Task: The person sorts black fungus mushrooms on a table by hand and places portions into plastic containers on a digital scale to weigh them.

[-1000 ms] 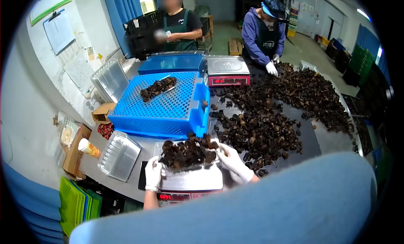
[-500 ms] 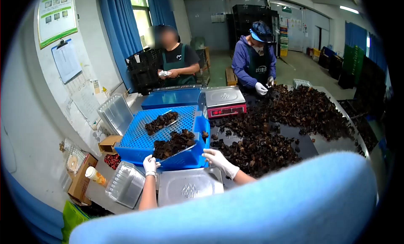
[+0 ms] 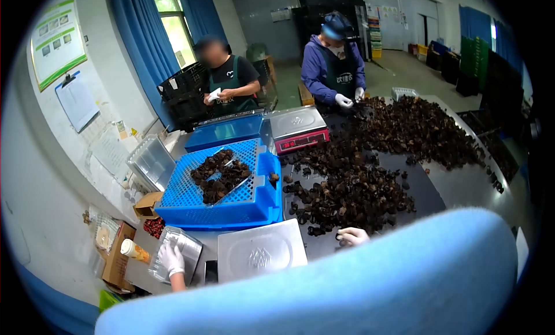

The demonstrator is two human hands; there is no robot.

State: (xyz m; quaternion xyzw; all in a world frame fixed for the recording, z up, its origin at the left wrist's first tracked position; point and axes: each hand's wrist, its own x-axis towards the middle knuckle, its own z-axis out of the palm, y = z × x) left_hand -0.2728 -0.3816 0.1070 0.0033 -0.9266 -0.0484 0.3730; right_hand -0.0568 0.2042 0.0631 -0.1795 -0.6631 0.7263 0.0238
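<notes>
My left hand (image 3: pixel 171 260), in a white glove, lies over a stack of clear plastic containers (image 3: pixel 188 241) at the lower left, its fingers stretched out against them. My right hand (image 3: pixel 354 237), also gloved, is curled at the near edge of the dark mushroom pile (image 3: pixel 352 199). A small dark piece shows at its fingertips, too small to make out. Between the hands lies a scale with a bare metal plate (image 3: pixel 260 251). Clear trays of dark mushrooms (image 3: pixel 219 176) rest on the upturned blue crate (image 3: pixel 173 184).
A second scale (image 3: pixel 298 124) with a red display stands behind the crate. A paper cup (image 3: pixel 134 250) and cardboard box (image 3: pixel 117 251) are at the left. Across the table one person (image 3: pixel 335 63) handles mushrooms; another (image 3: pixel 231 83) holds something white.
The filled tray that both hands held at the crate's near edge now lies on the crate, released. My left hand moved down-left to the containers, my right hand down-right to the mushrooms.
</notes>
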